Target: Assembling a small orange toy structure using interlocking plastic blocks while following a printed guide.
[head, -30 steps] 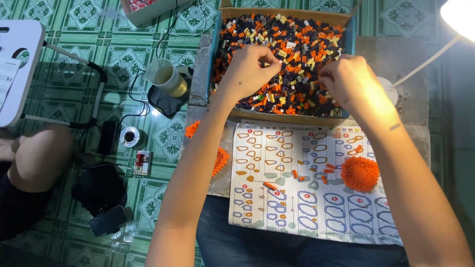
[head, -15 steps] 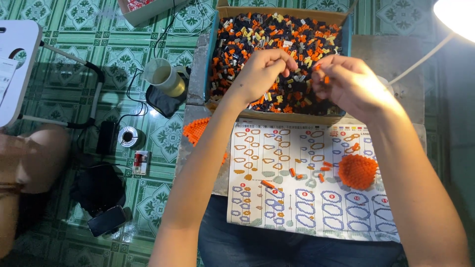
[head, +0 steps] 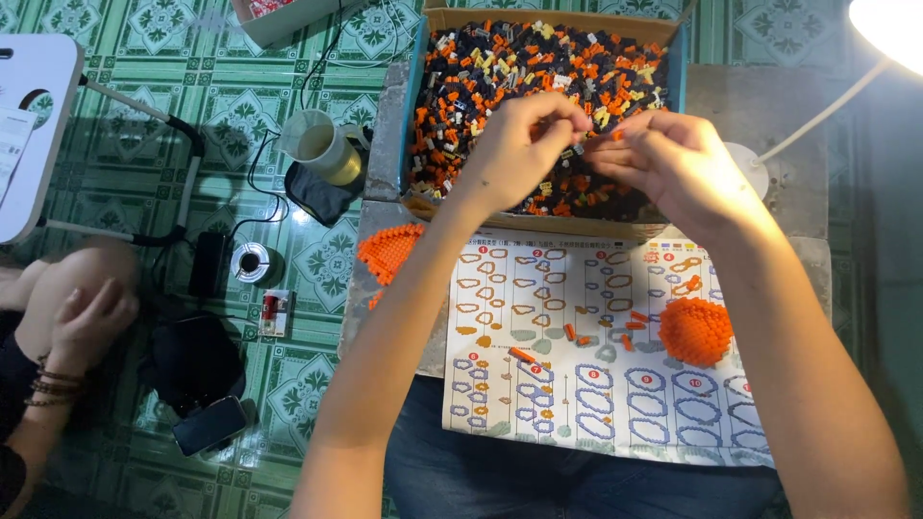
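Note:
My left hand (head: 524, 144) and my right hand (head: 663, 159) meet fingertip to fingertip over a cardboard box (head: 415, 106) full of tiny orange, black, white and yellow bricks. Both pinch something very small between them; the piece itself is too small to make out. Below the box lies a printed instruction sheet (head: 538, 384) with several loose orange bricks (head: 524, 354) on it. A rounded orange built piece (head: 694, 330) rests on the sheet's right side. A flat orange built piece (head: 386, 252) lies at the sheet's left.
A pale cup (head: 322, 146) stands on the green tiled floor left of the box. A lamp (head: 889, 29) shines at top right. Another person's knee and hand (head: 82, 317) are at far left, near a phone (head: 210, 425), a tape roll (head: 252, 261) and a white stool (head: 34, 115).
My hands rose out of the bricks and came together over the box's middle. The other person at left shifted and a hand now rests on the knee.

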